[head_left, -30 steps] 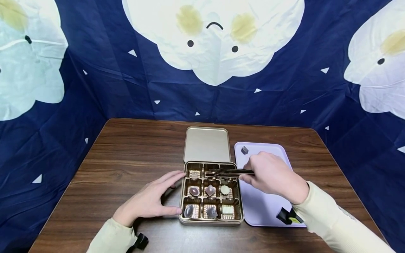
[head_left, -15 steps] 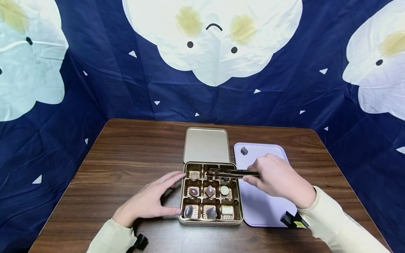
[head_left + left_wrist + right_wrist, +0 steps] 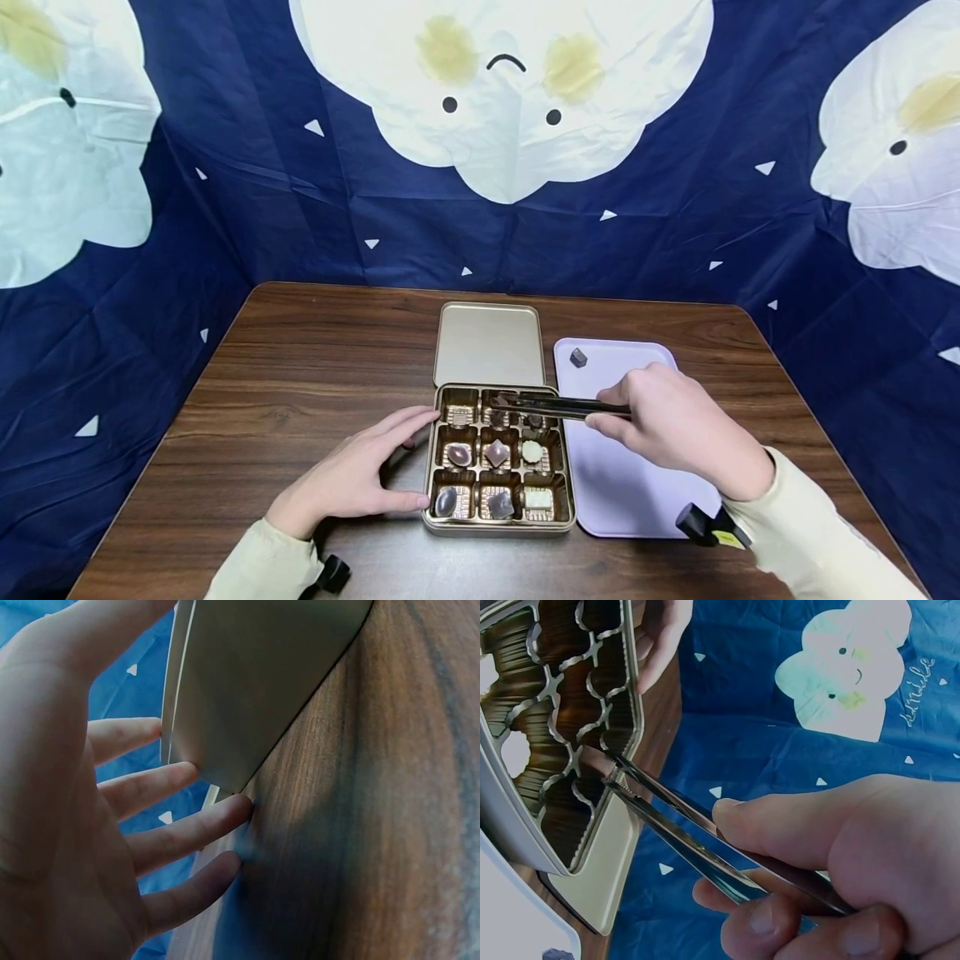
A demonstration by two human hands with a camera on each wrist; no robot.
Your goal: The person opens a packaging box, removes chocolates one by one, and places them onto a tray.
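Tongs (image 3: 562,406) and the right hand (image 3: 667,421) have slid a little rightward from where they were half a second ago, while the chocolate tin (image 3: 498,527) looks unmoved. At the tongs' tips I make out a brown piece (image 3: 594,760), apparently caught there, over the far middle compartment of the tin. The right thumb and fingers are curled round the tongs; the left hand (image 3: 360,471) is spread, fingertips and thumb touching the tin's left side. I'd say a chocolate is being shifted with the tongs, though whether it is being lifted or set down I can't judge; either way, the next move calls for clearing the dividers cleanly and keeping a steady squeeze. Beside the tin sits a lilac tray (image 3: 622,492) with one dark cube (image 3: 577,357) in its far corner; the lid (image 3: 491,342) lies beyond the tin on the table (image 3: 322,358). Tongs partly cover the far row, so the dark bits in it are hard to read, and the wrist view on the right cuts off the tin's near end.
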